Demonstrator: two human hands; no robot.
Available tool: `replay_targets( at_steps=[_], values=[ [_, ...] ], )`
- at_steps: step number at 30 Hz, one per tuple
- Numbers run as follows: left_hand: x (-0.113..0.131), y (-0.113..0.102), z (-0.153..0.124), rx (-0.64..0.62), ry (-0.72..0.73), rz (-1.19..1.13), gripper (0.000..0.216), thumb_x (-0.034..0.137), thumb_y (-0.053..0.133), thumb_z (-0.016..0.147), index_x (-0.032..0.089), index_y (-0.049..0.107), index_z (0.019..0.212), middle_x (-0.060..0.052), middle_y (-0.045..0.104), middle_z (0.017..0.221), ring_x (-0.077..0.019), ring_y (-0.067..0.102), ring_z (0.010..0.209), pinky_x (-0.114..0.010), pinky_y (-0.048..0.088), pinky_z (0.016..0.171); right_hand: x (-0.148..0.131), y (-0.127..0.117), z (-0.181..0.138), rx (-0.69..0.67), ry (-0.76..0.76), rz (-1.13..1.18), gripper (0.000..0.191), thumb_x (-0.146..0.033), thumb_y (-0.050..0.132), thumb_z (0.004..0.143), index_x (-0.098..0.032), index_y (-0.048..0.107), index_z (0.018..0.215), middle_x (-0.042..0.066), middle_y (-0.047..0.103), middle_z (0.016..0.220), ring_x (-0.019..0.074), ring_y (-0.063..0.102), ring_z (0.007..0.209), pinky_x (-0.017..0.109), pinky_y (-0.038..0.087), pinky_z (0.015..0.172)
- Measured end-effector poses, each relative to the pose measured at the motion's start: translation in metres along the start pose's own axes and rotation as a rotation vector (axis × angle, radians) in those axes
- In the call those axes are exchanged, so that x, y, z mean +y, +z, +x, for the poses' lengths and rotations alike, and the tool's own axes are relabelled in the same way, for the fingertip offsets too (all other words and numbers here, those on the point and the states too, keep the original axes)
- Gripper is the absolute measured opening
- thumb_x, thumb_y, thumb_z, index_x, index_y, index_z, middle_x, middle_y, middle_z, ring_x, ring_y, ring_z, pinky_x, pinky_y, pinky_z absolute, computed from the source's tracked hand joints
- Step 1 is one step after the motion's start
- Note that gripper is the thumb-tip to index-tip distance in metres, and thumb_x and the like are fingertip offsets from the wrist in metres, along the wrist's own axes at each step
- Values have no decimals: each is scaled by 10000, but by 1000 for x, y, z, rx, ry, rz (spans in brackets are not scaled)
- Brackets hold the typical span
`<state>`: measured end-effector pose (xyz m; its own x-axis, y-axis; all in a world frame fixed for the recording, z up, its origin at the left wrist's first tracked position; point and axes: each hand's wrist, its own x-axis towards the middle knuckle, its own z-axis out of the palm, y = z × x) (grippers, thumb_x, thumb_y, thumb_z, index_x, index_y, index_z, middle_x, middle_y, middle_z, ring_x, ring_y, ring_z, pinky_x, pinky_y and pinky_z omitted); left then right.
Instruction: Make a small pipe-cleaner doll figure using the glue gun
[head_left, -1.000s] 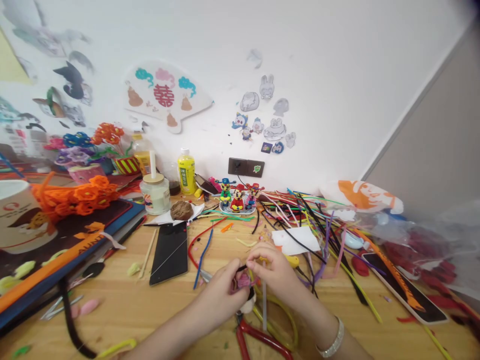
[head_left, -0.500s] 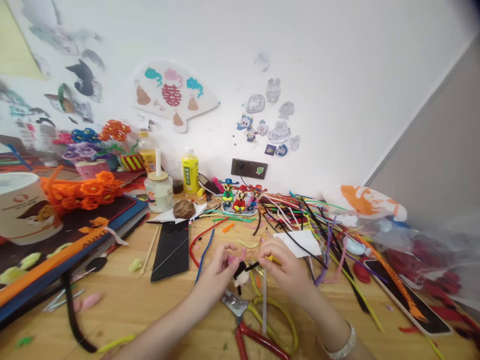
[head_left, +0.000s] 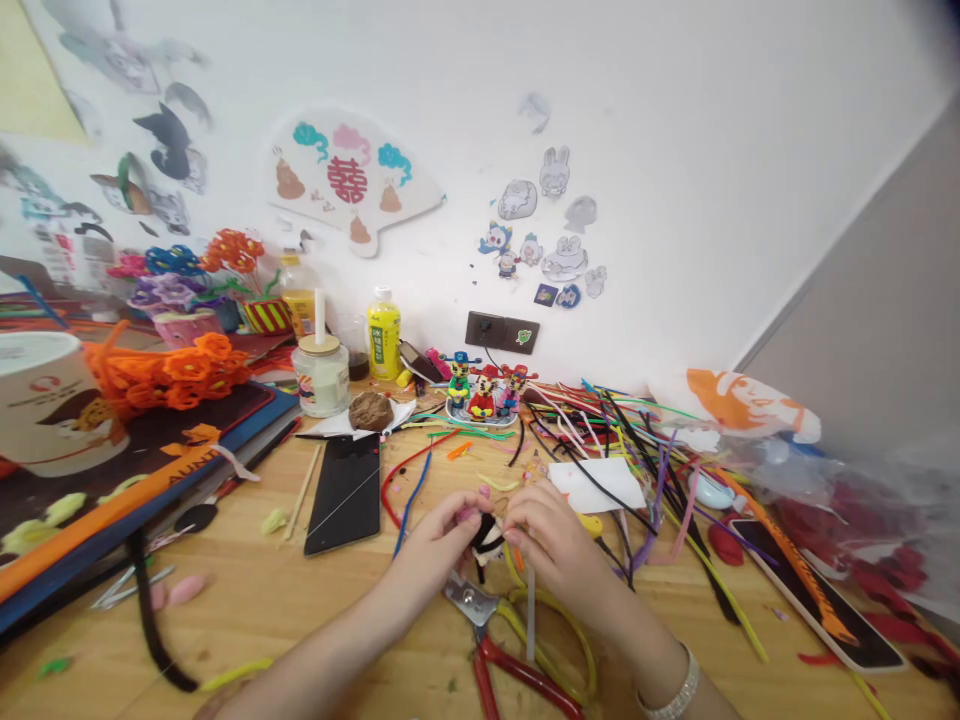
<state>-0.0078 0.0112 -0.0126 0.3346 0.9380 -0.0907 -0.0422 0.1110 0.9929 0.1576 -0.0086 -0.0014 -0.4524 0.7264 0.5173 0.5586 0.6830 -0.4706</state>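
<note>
Over the wooden table (head_left: 315, 610), my left hand (head_left: 435, 545) and my right hand (head_left: 551, 540) meet around a small fuzzy piece of pink, black and white pipe cleaner (head_left: 486, 538). Both hands pinch it between fingertips, the left from the left side, the right from the right. A thin pale stick (head_left: 530, 620) hangs down from under my right hand. Red-handled pliers (head_left: 495, 650) lie on the table just below the hands, beside a loop of yellow-green pipe cleaner (head_left: 577, 640). A silver bracelet (head_left: 675, 690) is on my right wrist.
A heap of coloured pipe cleaners (head_left: 637, 440) covers the right side. A black phone (head_left: 345, 490) lies left of the hands. Small figurines (head_left: 484, 395), a yellow bottle (head_left: 383, 335), a jar (head_left: 322, 370), orange pipe-cleaner flowers (head_left: 180, 365) and a paper cup (head_left: 45, 400) stand toward the wall.
The hands have lifted the small fuzzy piece slightly and drawn closer together around it; the pliers beneath them have come into sight. The view has shifted a little.
</note>
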Motion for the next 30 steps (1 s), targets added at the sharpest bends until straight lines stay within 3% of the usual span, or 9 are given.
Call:
replay_targets(
  at_steps=[7,16,23,30],
  values=[
    [7,1,-5,-26,-28,-21,249,342,572,636,171,534,813,49,470,636,-86,438,512,-198,349,463,1,1,0,38,17,-8,97,-183,430,851,-204,499,787,26,545,812,160,479,807,313,379,733],
    [9,-2,-6,-168,-4,8,372,315,630,586,174,501,905,16,513,778,-74,437,515,-214,343,493,10,-2,-1,77,35,61,117,-225,411,860,-205,499,785,28,537,802,163,480,813,328,379,758],
    [11,0,-9,-162,58,35,355,237,649,569,178,521,895,-10,530,897,-85,428,600,-214,338,548,10,-5,0,92,46,106,145,-263,406,862,-205,506,775,29,531,789,166,477,800,321,383,731],
    [11,2,-10,-180,62,69,373,185,624,562,184,509,916,-11,542,887,-94,433,618,-214,340,563,11,-6,-1,75,41,80,134,-252,413,859,-206,517,789,25,542,802,165,481,804,338,365,761]
  ],
)
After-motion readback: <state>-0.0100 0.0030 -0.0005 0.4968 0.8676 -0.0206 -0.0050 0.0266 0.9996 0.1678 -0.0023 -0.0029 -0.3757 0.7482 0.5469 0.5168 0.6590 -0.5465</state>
